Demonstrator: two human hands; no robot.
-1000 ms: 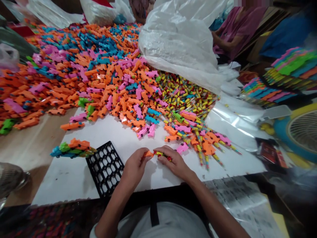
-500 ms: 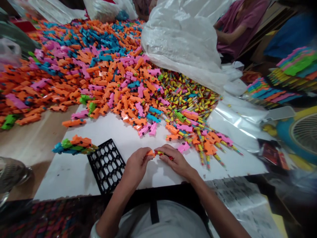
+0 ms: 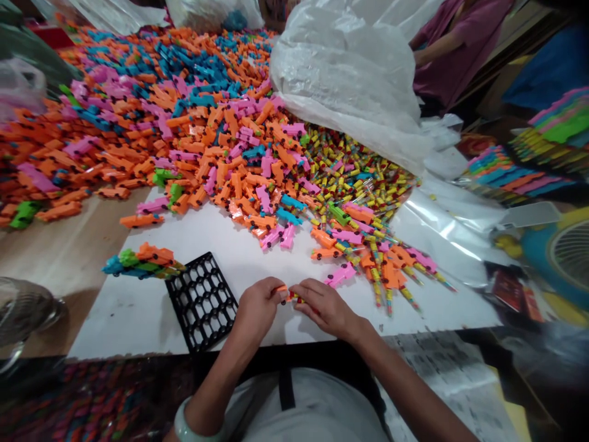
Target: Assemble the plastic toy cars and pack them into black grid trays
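Between thumb and fingers, my left hand (image 3: 260, 305) pinches a small orange toy car (image 3: 282, 291). My right hand (image 3: 327, 307) is closed on a small yellow and red stick piece (image 3: 298, 299), its end close to the car; whether the two touch is too small to tell. A black grid tray (image 3: 202, 304) lies left of my left hand. Toy cars on sticks (image 3: 142, 260) rest with their stick ends at the tray's upper left corner. A pink car (image 3: 340, 274) lies just beyond my right hand.
A big pile of toy cars (image 3: 193, 147) covers the table's far side, with yellow stick pieces (image 3: 363, 166) under a plastic bag (image 3: 345, 73). Finished-looking bundles (image 3: 510, 172) and a fan (image 3: 570, 252) stand right. A glass jar (image 3: 27, 313) is left; a person (image 3: 453, 52) sits behind.
The view has shifted slightly. Both hands stay close together, and the orange car and yellow piece are tilted a little differently between the fingers.
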